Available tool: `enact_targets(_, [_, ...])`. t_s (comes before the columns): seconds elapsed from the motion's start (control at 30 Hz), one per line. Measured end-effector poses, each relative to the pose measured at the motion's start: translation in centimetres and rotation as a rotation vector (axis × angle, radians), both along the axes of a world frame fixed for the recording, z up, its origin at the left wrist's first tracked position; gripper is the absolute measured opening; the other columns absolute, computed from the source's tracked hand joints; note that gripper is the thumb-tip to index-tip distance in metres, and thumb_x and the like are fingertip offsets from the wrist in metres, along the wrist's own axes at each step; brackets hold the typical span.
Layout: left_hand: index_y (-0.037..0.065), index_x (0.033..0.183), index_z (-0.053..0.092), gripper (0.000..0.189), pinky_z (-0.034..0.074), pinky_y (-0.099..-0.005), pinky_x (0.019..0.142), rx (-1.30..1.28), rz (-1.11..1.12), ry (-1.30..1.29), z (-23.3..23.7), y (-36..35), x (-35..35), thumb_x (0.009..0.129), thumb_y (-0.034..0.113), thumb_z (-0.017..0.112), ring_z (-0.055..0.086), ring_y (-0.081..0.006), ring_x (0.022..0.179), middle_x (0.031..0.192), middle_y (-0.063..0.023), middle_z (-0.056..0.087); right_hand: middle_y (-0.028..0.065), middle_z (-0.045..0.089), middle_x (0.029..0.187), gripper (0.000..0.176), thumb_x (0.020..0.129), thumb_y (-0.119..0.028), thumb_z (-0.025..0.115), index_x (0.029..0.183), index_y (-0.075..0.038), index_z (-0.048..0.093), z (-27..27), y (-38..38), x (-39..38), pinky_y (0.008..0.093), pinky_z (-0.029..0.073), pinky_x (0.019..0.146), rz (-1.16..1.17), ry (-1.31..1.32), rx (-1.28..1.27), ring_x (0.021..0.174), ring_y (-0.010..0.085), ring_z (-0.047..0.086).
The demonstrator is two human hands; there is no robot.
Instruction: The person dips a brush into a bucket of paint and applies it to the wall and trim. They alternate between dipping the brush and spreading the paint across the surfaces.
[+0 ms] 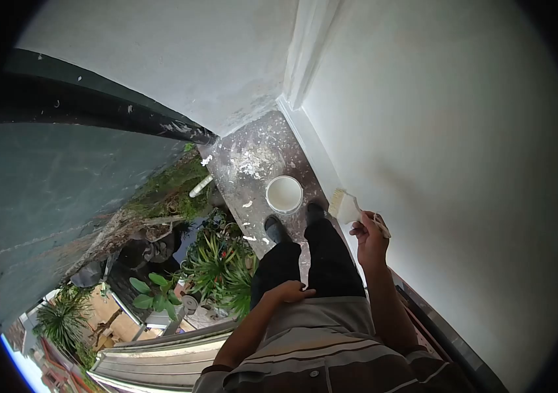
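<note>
My right hand (372, 237) is closed around the handle of a wide paintbrush (348, 209), raised close to the white wall on the right. Its pale bristles point up and to the left, above the edge of the walkway. My left hand (288, 292) rests against the front of my dark trousers at the waist, fingers lying on the cloth and holding no visible object. On the floor just ahead of my feet stands a round white bucket (285, 194) with whitish paint inside.
White walls (436, 157) meet in a corner ahead. Paint flakes (252, 162) litter the dark walkway floor (295, 147). A black pipe (115, 108) slants in from the left. Beyond the walkway's left edge are green plants (216, 265) lower down and a short white pipe (201, 185).
</note>
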State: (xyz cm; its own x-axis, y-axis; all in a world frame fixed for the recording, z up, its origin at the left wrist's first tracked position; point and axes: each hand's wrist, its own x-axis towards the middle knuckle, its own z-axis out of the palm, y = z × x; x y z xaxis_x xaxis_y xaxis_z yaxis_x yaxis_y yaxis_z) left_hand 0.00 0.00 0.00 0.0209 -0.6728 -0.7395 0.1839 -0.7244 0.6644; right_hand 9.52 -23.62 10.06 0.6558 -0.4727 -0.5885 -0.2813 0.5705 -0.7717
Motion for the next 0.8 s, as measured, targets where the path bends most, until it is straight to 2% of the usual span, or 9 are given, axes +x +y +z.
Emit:
enact_targets(0.1, [-0.002,0.107,0.066,0.039,0.048,-0.0427,0.088,-0.051,0.115,-0.065,0.1,2.5,-1.6,0.091,0.034,0.059,0.064,-0.0395,0.098,0.101,-0.0244,0.067,0.0075,0.062,0.081,0.011,0.089,-0.006,0.063,0.097,0.0,0.06,-1.4,2.2,0.5,0.0304,0.054,0.055,-0.033,0.051,0.061,0.064,0.0157,0.063])
enact_targets(0.2, [-0.001,0.099,0.066,0.028,0.049,-0.0434,0.08,-0.157,0.292,-0.174,0.9,-0.9,-1.2,0.091,0.025,0.058,0.064,-0.0401,0.092,0.094,-0.0245,0.066,0.0066,0.061,0.08,0.01,0.089,-0.006,0.063,0.095,0.0,0.06,-2.2,-0.6,1.5,0.0286,0.052,0.054,0.029,0.083,0.03,0.063,0.0147,0.062])
enact_targets(0.3, [0.003,0.095,0.065,0.019,0.049,-0.0444,0.073,-0.214,0.25,-0.2,8.3,-3.2,0.8,0.092,0.02,0.056,0.063,-0.0411,0.087,0.087,-0.0242,0.064,0.0056,0.061,0.079,0.01,0.089,-0.008,0.064,0.095,-0.001,0.06,-2.6,-1.4,2.5,0.0281,0.052,0.054,0.085,0.1,0.04,0.063,0.0139,0.062])
enact_targets(0.37, [0.008,0.105,0.067,0.022,0.05,-0.0433,0.075,-0.138,0.175,-0.159,10.5,-4.1,0.6,0.092,0.021,0.056,0.064,-0.0395,0.088,0.091,-0.0221,0.066,0.0049,0.061,0.078,0.011,0.09,-0.01,0.064,0.095,-0.002,0.06,-3.4,-1.6,3.5,0.0279,0.052,0.054,0.104,0.097,0.068,0.063,0.0132,0.062])
enact_targets(0.47, [0.015,0.121,0.065,0.031,0.051,-0.0425,0.081,-0.155,0.404,-0.031,11.2,-4.5,-0.1,0.093,0.026,0.054,0.066,-0.0375,0.09,0.098,-0.0209,0.068,0.0042,0.061,0.079,0.011,0.09,-0.012,0.064,0.095,-0.003,0.059,-5.2,-1.1,5.0,0.0275,0.052,0.055,0.146,0.116,0.075,0.064,0.0121,0.062])
enact_targets(0.57, [0.022,0.133,0.057,0.04,0.049,-0.0434,0.091,-0.182,0.113,0.218,6.6,-5.8,-1.8,0.096,0.034,0.047,0.064,-0.0362,0.103,0.111,-0.0167,0.068,0.0048,0.063,0.08,0.015,0.092,-0.016,0.065,0.097,-0.002,0.061,-9.0,-0.2,6.6,0.0262,0.053,0.056,0.283,0.109,0.008,0.065,0.0098,0.061])
enact_targets(0.63, [0.01,0.13,0.059,0.047,0.047,-0.0417,0.095,-0.425,0.181,0.381,1.5,-6.2,-4.4,0.098,0.042,0.044,0.064,-0.0365,0.104,0.116,-0.0174,0.066,0.0051,0.064,0.08,0.018,0.093,-0.018,0.065,0.099,-0.001,0.062,-12.7,0.9,8.2,0.0256,0.054,0.058,0.416,0.094,-0.097,0.066,0.0091,0.061])
enact_targets(0.77, [0.009,0.131,0.059,0.049,0.048,-0.0361,0.093,-0.261,0.153,0.612,-9.0,-4.1,-2.6,0.097,0.044,0.051,0.065,-0.0297,0.104,0.114,-0.0144,0.068,0.0079,0.067,0.084,0.016,0.09,-0.016,0.068,0.096,-0.001,0.066,-24.2,2.4,10.1,0.0287,0.054,0.061,0.853,-0.015,-0.453,0.072,0.0152,0.066])
enact_targets(0.8, [0.008,0.122,0.064,0.041,0.051,-0.0353,0.085,-0.201,0.2,0.332,-11.2,-2.3,1.4,0.096,0.039,0.054,0.068,-0.0287,0.095,0.106,-0.0138,0.071,0.0084,0.066,0.085,0.015,0.088,-0.014,0.069,0.096,-0.002,0.066,-27.2,2.8,10.6,0.0301,0.053,0.063,0.974,-0.135,-0.57,0.073,0.0172,0.066])
